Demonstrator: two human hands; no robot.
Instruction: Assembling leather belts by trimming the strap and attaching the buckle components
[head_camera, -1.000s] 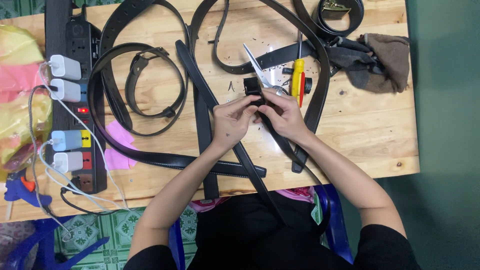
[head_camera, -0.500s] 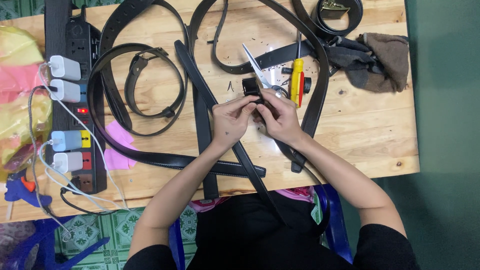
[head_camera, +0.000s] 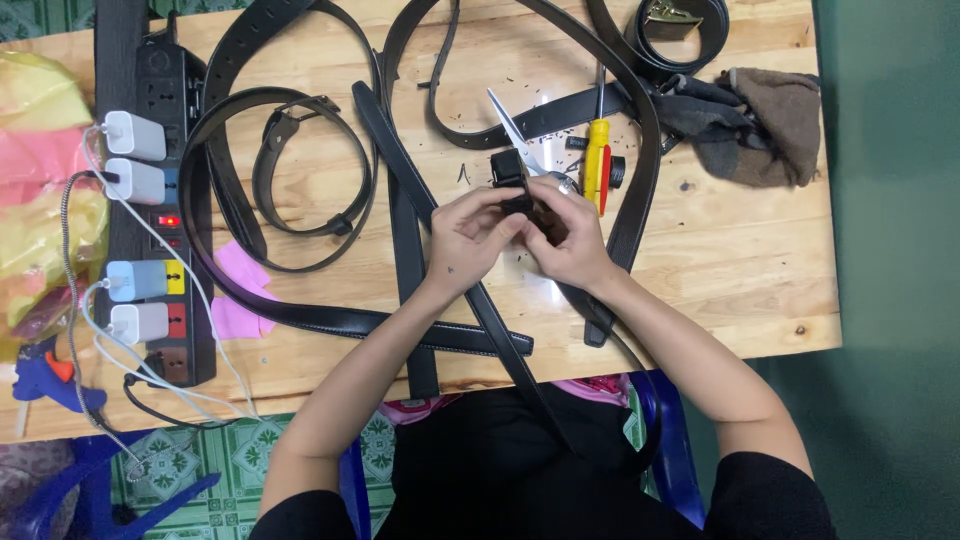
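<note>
I look down and see my two arms reach up from the near edge of the wooden table (head_camera: 740, 290). My left hand (head_camera: 470, 235) and my right hand (head_camera: 570, 240) meet near the middle of the table. Both pinch the end of a black belt (head_camera: 505, 345) that runs back toward me over the near edge. A small black buckle (head_camera: 510, 168) sticks up just above my fingertips, and both hands are closed tight on it and the belt end.

Just past my hands lie scissors (head_camera: 515, 135) and a yellow screwdriver (head_camera: 597, 160), side by side. More black belts (head_camera: 300, 100) loop over the far half of the table. A brown cloth (head_camera: 765, 125) sits by the far right corner. Along the left edge is a black power strip (head_camera: 155, 215) with white chargers (head_camera: 133, 135) plugged in. A pink paper scrap (head_camera: 238, 290) lies beside it.
</note>
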